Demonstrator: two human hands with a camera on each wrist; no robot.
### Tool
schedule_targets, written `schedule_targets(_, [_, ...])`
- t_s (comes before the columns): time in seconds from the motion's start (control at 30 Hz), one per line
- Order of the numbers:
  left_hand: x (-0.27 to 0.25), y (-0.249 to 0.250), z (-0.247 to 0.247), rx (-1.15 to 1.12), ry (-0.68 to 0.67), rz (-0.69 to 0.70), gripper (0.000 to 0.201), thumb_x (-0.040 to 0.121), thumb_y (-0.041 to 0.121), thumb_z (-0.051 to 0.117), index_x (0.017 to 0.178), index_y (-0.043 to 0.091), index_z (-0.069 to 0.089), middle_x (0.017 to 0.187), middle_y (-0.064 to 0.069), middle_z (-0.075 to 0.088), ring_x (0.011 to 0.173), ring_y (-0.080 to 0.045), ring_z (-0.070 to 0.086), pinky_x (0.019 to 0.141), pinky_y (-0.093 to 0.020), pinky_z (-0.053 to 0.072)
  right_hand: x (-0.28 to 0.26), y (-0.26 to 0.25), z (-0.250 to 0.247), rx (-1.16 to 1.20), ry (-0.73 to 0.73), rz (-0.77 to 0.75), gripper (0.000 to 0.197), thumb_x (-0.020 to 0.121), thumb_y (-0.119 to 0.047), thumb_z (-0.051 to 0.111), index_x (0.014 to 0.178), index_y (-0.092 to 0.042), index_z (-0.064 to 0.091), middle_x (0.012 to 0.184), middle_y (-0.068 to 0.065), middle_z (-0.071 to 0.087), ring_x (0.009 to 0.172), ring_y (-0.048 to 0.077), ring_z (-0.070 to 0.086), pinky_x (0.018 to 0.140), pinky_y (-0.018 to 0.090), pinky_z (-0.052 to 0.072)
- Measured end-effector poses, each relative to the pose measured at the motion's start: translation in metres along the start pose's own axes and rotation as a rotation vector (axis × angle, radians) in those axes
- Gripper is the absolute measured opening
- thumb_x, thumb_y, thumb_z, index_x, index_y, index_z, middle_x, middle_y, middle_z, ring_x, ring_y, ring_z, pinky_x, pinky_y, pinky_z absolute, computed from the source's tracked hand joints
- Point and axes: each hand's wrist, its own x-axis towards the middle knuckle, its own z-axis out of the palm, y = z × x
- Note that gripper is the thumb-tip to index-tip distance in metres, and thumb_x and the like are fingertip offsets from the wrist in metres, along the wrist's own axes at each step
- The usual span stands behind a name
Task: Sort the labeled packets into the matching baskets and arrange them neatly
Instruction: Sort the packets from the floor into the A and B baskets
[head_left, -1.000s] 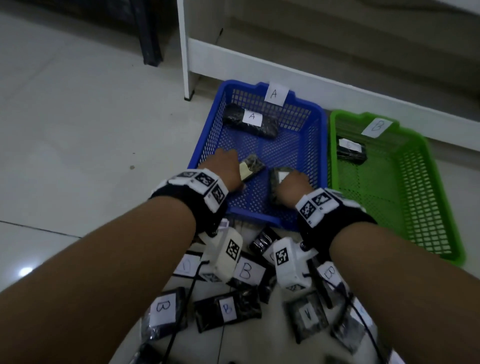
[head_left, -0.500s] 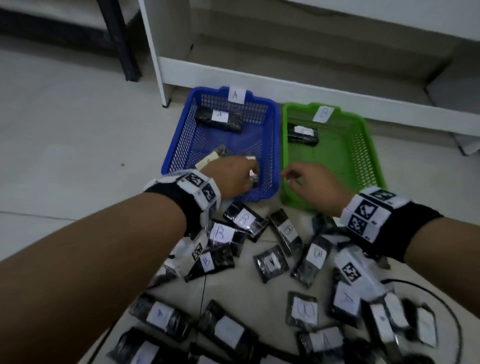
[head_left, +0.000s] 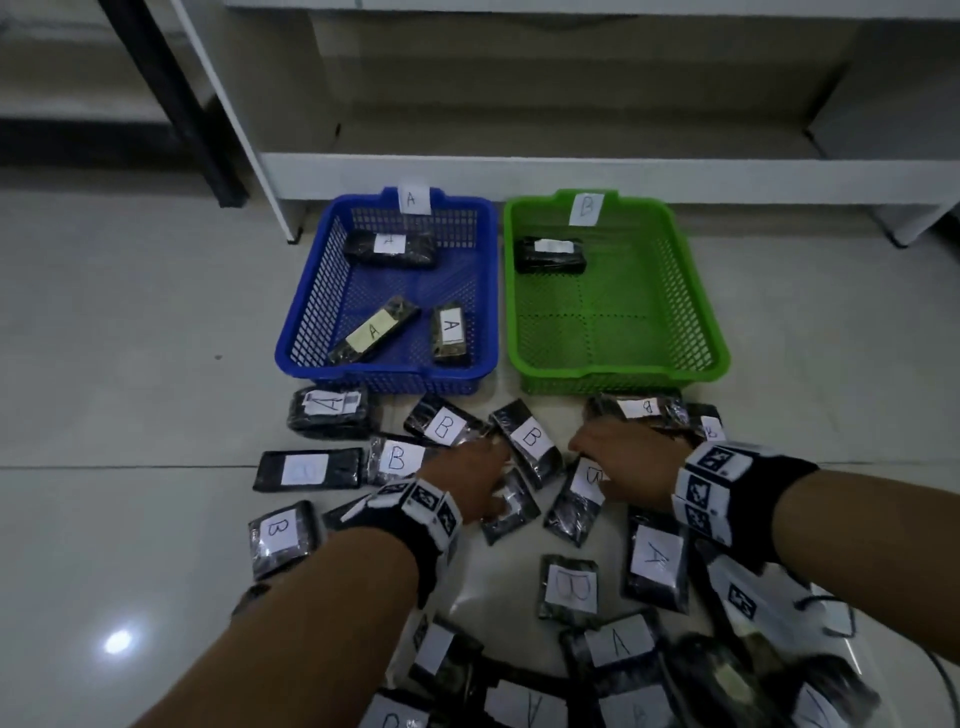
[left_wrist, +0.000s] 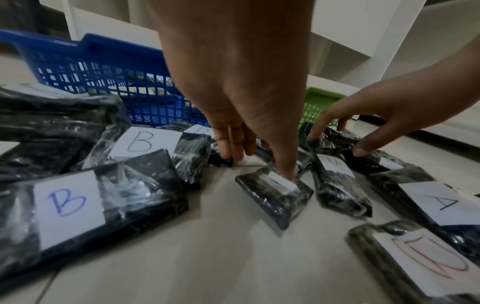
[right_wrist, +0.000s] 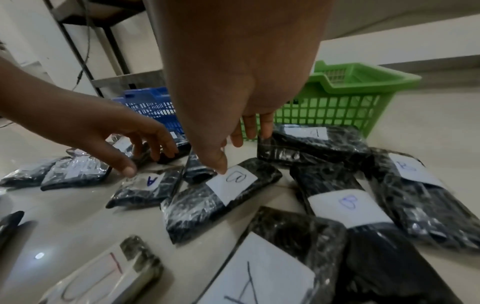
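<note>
The blue basket tagged A holds three A packets, two of them near its front. One packet lies in the green basket tagged B. Several black labeled packets lie scattered on the floor in front. My left hand reaches down with spread fingers, its thumb pressing a small A packet. My right hand hangs beside it, thumb tip touching the label of a B packet. Neither hand grips anything.
A white shelf unit stands right behind both baskets, with a black frame leg to the left. A cable runs at the lower right among packets. Bare tiled floor stretches left of the blue basket.
Both hands have pulled back out of the baskets to the pile on the floor, leaving two A packets in the blue basket. The right hand passed over the green basket's front corner.
</note>
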Motion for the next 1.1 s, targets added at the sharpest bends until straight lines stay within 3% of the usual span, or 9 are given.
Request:
schedule_targets(0.23, [0.012,0.015,0.011,-0.033,-0.034,-0.037,0.084,0.075,0.029,0.076,0.136,0.005,0.023,0.132,-0.018,0.044,0.119,-0.034,0.049,0.094,-0.046,0.047,-0.003,-0.003,0.006,-0.177,0.008,-0.106,0.061,0.092,-0.015,0.047,0.146,-0.014,0.020,0.156,0.004,0.020,0.147,0.020,-0.003,0.117,0.039,0.007])
schedule_targets(0.4, [0.017,0.016,0.012,-0.122,-0.059,-0.039,0.086,0.079,0.023,0.072,0.142,0.005,0.016,0.127,-0.018,0.051,0.113,-0.032,0.054,0.087,-0.039,0.047,0.008,-0.008,0.020,-0.289,0.042,-0.084,0.049,0.094,-0.011,0.034,0.142,-0.005,0.024,0.146,0.016,0.040,0.147,0.025,-0.010,0.117,0.046,0.004])
schedule_targets(0.5, [0.016,0.009,0.009,-0.253,-0.044,-0.042,0.078,0.077,0.016,0.074,0.137,0.009,0.025,0.123,-0.015,0.055,0.108,-0.030,0.057,0.081,-0.033,0.045,0.008,-0.007,0.015,-0.258,0.033,-0.101,0.051,0.088,-0.013,0.044,0.137,-0.005,0.032,0.142,0.016,0.043,0.147,0.030,0.005,0.114,0.047,0.014])
schedule_targets(0.6, [0.013,-0.001,0.000,-0.297,-0.115,-0.045,0.055,0.079,0.011,0.071,0.127,0.014,0.044,0.118,-0.011,0.061,0.107,-0.027,0.059,0.080,-0.026,0.044,0.006,-0.007,0.004,-0.279,-0.010,-0.153,0.041,0.078,-0.017,0.040,0.114,-0.011,0.057,0.111,0.014,0.059,0.119,0.039,0.049,0.093,0.047,0.039])
schedule_targets(0.67, [0.012,-0.008,-0.006,-0.286,-0.178,-0.063,0.041,0.080,0.012,0.070,0.118,0.013,0.056,0.120,-0.009,0.061,0.106,-0.024,0.058,0.082,-0.025,0.044,0.006,-0.007,-0.004,-0.264,-0.054,-0.177,0.039,0.081,-0.017,0.046,0.119,-0.016,0.056,0.113,0.010,0.054,0.111,0.034,0.049,0.088,0.042,0.040])
schedule_targets(0.77, [0.015,-0.012,-0.022,-0.415,-0.258,-0.123,0.021,0.079,0.014,0.070,0.097,0.015,0.060,0.110,-0.014,0.067,0.075,-0.017,0.059,0.065,-0.025,0.048,0.002,-0.003,-0.029,-0.107,-0.207,-0.121,0.048,0.082,-0.017,0.063,0.128,-0.022,0.051,0.122,0.008,0.046,0.108,0.031,0.052,0.080,0.033,0.041])
schedule_targets(0.9, [0.023,-0.011,-0.060,-0.496,-0.349,-0.156,0.017,0.087,0.021,0.065,0.086,0.008,0.055,0.076,-0.004,0.052,0.067,-0.018,0.049,0.061,-0.028,0.045,-0.005,0.017,-0.066,0.175,-0.113,-0.073,0.042,0.084,-0.017,0.065,0.124,-0.019,0.055,0.120,0.009,0.054,0.110,0.028,0.054,0.089,0.036,0.047])
schedule_targets(1.03, [0.029,-0.001,-0.101,-0.667,-0.515,-0.147,0.010,0.092,0.010,0.057,0.088,0.016,0.051,0.071,0.000,0.059,0.053,-0.009,0.057,0.052,-0.022,0.050,-0.017,0.052,-0.113,0.474,-0.015,0.092,0.047,0.087,-0.028,0.064,0.131,-0.018,0.049,0.129,-0.004,0.054,0.113,0.022,0.056,0.092,0.032,0.047])
schedule_targets(1.1, [0.034,0.007,-0.119,-0.715,-0.544,-0.118,0.010,0.092,0.008,0.056,0.099,0.015,0.053,0.074,0.000,0.064,0.055,-0.009,0.061,0.045,-0.019,0.050,-0.016,0.070,-0.126,0.530,0.112,0.191,0.049,0.090,-0.031,0.059,0.134,-0.015,0.044,0.131,0.003,0.053,0.114,0.024,0.054,0.089,0.030,0.043])
